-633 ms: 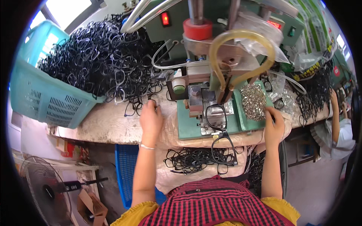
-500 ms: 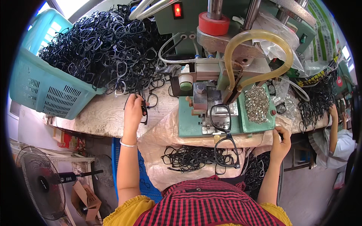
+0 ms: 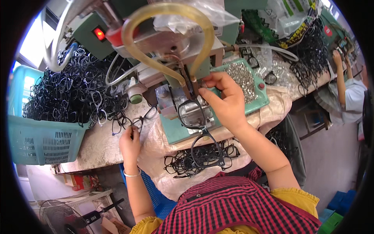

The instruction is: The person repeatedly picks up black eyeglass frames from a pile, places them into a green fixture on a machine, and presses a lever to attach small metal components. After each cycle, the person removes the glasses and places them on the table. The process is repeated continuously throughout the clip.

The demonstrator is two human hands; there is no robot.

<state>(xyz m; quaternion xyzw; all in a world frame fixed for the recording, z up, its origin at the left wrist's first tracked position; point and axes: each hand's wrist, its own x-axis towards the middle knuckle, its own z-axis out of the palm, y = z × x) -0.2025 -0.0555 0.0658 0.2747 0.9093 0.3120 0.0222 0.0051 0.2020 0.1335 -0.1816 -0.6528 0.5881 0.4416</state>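
Observation:
A black eyeglass frame [image 3: 208, 133] is seated in the green bench machine [image 3: 170, 128], one rim under its head and the other hanging over the front edge. My right hand [image 3: 228, 102] reaches to the machine's head, thumb and fingertips pinched beside the metal prongs [image 3: 191, 89]; what lies between them is too small to make out. On the worktop to the left, my left hand [image 3: 129, 144] has its fingers closed on another dark eyeglass frame [image 3: 139, 120]. Its fingertips are partly hidden.
A tray of small metal parts [image 3: 240, 80] sits right of the machine. Black frames [image 3: 74, 85] heap over a turquoise basket [image 3: 46, 140] at left; more frames [image 3: 183, 162] lie on the cloth before me. A looped yellowish hose [image 3: 128, 33] arches above. Another person [image 3: 350, 93] works at far right.
My right hand has moved from the tray's front corner up and left to the machine's head. The view has shifted and tilted. My left hand stays near the frames on the left.

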